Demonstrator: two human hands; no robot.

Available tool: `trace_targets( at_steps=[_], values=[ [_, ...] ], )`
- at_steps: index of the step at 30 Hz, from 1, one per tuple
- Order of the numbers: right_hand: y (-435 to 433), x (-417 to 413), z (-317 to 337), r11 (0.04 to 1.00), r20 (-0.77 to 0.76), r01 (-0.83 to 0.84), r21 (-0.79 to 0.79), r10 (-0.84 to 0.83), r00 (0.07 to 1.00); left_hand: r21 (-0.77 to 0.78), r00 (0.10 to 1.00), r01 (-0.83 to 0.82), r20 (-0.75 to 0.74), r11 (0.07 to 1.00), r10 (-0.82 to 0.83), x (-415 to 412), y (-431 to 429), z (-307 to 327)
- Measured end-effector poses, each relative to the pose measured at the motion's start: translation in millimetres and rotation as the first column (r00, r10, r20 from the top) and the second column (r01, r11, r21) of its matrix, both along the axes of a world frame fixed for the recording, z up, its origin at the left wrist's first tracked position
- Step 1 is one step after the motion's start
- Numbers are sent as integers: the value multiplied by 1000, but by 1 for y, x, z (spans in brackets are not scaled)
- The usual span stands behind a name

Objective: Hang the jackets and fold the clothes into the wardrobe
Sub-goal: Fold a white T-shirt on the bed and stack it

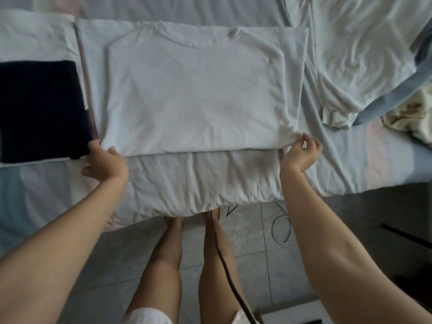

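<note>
Left hand and right hand pinch near corners of the white shirt, mid-fold; the dark garment left of it looks folded; the wardrobe step remains.

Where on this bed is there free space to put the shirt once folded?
Bare sheet lies between the right hand and the floral cloth, and below the dark folded garment, left of the left hand. Crowded: the white T-shirt mid-bed, crumpled white clothes far right.
</note>
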State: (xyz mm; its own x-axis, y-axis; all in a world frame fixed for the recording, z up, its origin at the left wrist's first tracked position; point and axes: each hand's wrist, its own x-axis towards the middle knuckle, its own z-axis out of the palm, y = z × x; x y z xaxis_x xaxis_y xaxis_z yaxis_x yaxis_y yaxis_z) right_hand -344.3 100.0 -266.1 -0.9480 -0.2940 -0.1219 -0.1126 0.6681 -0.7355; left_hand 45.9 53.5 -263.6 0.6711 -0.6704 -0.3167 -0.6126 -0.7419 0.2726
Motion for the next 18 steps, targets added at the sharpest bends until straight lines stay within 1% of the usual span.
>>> trace_targets(
  at_steps=[1, 2, 4, 5, 6, 8, 11, 12, 14, 16, 18],
  values=[
    [-1, -1, 5, 992, -73, -122, 39, 124, 990, -6, 1000, 18, 9, 1000, -18, -4, 1, 1],
    [-1, -4, 8, 978, -107, -203, 54, 208, 972, -21, 1000, 27, 15, 999, -26, -8, 3, 2],
    [-3, -11, 12, 955, -41, -289, 59, 292, 956, -49, 1000, -7, 4, 999, 7, -19, 5, 7],
    [-6, -14, 14, 952, 43, -301, 46, 299, 953, -56, 999, -38, -13, 998, 37, -22, 5, 8],
    [-8, -17, 13, 961, 141, -276, 21, 270, 952, -58, 998, -63, -16, 996, 62, -24, 7, 9],
    [-8, -22, 9, 977, 308, -208, 45, 184, 933, -61, 997, -73, 6, 995, 74, -23, 8, 8],
    [-3, -25, 5, 965, 332, -243, 102, 197, 922, -87, 999, 21, 51, 996, -17, -16, 10, 4],
    [-3, -27, 5, 971, 350, -210, 110, 160, 923, -98, 997, 61, 58, 993, -55, -16, 9, 3],
    [-4, -28, 0, 983, 388, -132, 125, 74, 919, -98, 995, 72, 78, 993, -65, -9, 11, 3],
    [-4, -25, -3, 989, 431, -56, 139, -10, 902, -87, 996, 29, 89, 996, -21, -1, 14, 4],
    [-3, -19, -4, 989, 448, 87, 117, -131, 884, -70, 997, -11, 78, 997, 16, 7, 20, 2]
  ],
)
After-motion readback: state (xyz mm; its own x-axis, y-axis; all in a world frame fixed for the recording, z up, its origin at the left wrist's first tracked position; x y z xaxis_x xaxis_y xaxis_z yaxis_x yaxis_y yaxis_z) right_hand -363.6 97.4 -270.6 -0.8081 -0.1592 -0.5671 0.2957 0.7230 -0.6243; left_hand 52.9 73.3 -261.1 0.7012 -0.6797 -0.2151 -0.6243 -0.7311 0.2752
